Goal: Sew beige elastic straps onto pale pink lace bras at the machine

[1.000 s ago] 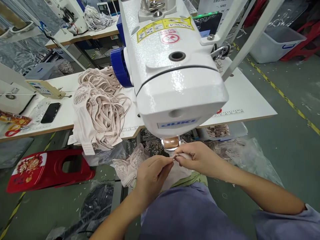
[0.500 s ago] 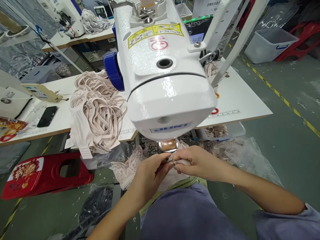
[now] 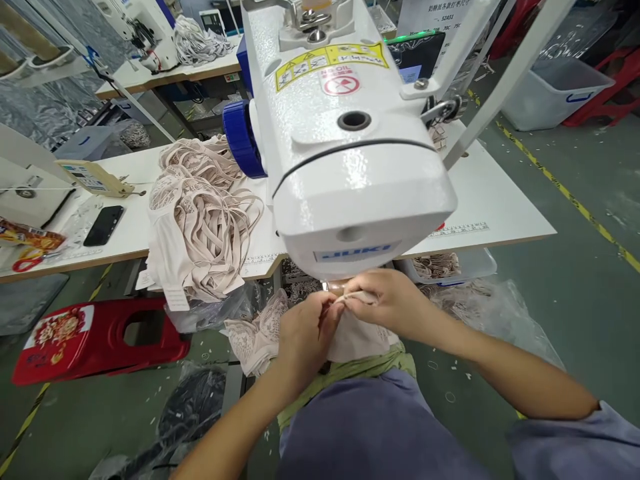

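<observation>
A beige lace garment (image 3: 260,333) hangs below the head of the white sewing machine (image 3: 365,193), partly over the lap. My left hand (image 3: 307,333) pinches a narrow beige edge of it between thumb and fingers. Close beside it on the right, my right hand (image 3: 387,303) is closed on a folded part of the same garment. Both hands are just under the machine head, with the fingertips nearly touching. The machine's needle area is mostly hidden behind the head and the hands.
Left of the machine, a heap of beige garments (image 3: 200,227) overhangs the white table (image 3: 500,193). A black phone (image 3: 103,225) and red scissors (image 3: 27,263) lie farther left. A red stool (image 3: 105,340) stands below. Beneath the table's right part is a clear bin (image 3: 475,265).
Both hands have moved slightly up towards the machine, and more of the folded fabric shows in my right fingers. The whole view has shifted a little, moving the machine rightwards.
</observation>
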Demonstrator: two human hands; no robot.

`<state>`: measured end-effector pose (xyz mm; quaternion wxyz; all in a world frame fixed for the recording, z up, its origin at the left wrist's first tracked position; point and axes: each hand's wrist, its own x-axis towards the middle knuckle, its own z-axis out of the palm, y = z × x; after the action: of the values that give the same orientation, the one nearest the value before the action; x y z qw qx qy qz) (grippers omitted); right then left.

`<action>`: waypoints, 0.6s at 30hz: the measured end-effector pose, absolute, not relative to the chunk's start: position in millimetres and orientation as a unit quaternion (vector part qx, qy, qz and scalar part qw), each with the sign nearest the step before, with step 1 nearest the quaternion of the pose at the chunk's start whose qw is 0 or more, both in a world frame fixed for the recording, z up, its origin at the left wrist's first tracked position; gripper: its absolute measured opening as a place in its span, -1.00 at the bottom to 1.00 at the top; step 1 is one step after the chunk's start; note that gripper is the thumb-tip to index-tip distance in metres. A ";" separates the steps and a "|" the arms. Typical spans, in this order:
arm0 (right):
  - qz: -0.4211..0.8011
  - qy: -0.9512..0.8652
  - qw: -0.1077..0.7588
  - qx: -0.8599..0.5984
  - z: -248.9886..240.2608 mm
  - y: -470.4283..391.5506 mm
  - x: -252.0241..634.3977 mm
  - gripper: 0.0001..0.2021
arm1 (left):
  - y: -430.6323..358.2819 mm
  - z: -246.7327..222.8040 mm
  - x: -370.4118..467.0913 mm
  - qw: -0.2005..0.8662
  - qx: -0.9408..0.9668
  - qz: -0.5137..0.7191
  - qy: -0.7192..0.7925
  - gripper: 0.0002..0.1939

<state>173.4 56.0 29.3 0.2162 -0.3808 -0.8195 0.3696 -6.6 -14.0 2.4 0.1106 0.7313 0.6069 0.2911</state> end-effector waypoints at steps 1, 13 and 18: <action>0.374 -0.820 0.196 -0.386 33.0 62.3 170.9 -0.87 | -11.4 -0.4 -10.0 0.069 0.741 0.297 0.599 -0.73; 0.245 -0.875 0.146 -0.392 41.2 73.1 162.6 -0.62 | 6.6 -19.2 -42.6 -0.106 0.864 0.297 0.393 -0.53; 0.256 -0.883 0.125 -0.373 45.6 77.7 163.7 -0.68 | 8.4 -19.0 -44.6 -0.121 0.874 0.282 0.377 -0.58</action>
<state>163.7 77.7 45.6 0.1248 -0.3728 -0.8830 0.2565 -44.6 8.4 -19.0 -0.1212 0.8738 0.3774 0.2816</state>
